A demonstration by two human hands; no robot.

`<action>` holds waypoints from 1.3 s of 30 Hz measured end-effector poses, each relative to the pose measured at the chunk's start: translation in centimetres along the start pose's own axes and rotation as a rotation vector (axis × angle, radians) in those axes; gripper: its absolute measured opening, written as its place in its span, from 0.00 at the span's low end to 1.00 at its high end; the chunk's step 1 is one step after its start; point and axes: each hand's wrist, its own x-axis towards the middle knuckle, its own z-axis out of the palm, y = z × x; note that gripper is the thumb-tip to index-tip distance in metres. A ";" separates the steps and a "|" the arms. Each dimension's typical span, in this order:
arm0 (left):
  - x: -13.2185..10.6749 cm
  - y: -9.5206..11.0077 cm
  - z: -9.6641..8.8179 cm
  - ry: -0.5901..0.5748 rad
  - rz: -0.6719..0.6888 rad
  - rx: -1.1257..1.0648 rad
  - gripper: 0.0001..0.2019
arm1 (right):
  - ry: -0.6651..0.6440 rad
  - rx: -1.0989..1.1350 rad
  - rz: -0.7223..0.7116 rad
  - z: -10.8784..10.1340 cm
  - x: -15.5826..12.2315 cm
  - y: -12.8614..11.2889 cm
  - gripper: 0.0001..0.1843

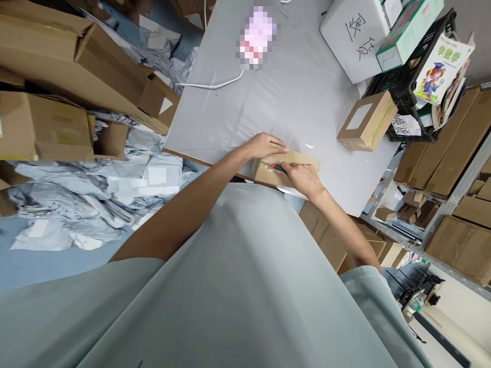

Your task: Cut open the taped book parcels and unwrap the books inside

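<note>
A small brown cardboard box (293, 159) with clear tape lies at the near edge of the table, close against my body. My left hand (266, 145) grips its far left side, fingers stretched along the top edge. My right hand (305, 179) is closed around a box cutter (278, 167) with a black and red handle. The cutter points left, low over the taped face of the box; whether the blade cuts into the tape is too small to tell. Part of the box is hidden beneath both hands.
On the grey table (307, 107) are a blurred lit phone (258, 37) with a white cable (215, 87), another taped box (366, 121), a white container (355, 38) and a black crate (408, 82) with books. Large cartons (61, 125) and grey mailing bags (95, 194) lie left; shelving stands right.
</note>
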 end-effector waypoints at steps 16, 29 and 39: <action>-0.5 0.6 -0.3 0.007 -0.058 -0.043 0.24 | -0.085 -0.059 0.023 -3.6 0.7 -2.2 0.21; -0.7 0.0 2.0 -0.026 -0.041 -0.052 0.28 | -0.059 -0.047 0.026 -1.4 -0.6 -0.6 0.19; -1.2 0.4 3.4 -0.059 -0.026 0.003 0.28 | -0.153 -0.137 0.068 0.0 -3.4 1.8 0.20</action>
